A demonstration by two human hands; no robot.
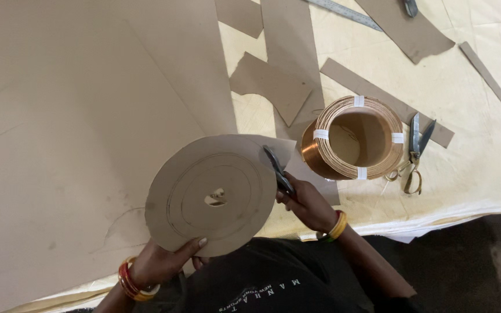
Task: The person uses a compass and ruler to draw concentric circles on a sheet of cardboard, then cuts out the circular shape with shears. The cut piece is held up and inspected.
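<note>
In the head view, the left hand (156, 262) gripped the round brown cardboard disc (211, 194) at its near edge, held above the worktop (482, 156). The right hand (307, 204) was closed on the dark scissors (278, 169), blades at the disc's right rim. Good practice was to turn the disc into short cuts along the outline. The disc bore concentric drawn rings and a small ragged centre hole.

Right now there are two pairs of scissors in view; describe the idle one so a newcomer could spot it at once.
Start at the copper wire coil, the shiny ring bound with white tape on the cream-covered table. Just to its right, the idle scissors lie flat beside a brown card strip. Unlike the cutting scissors in the right hand at the card disc, these are untouched, with brass-coloured handles.
</note>
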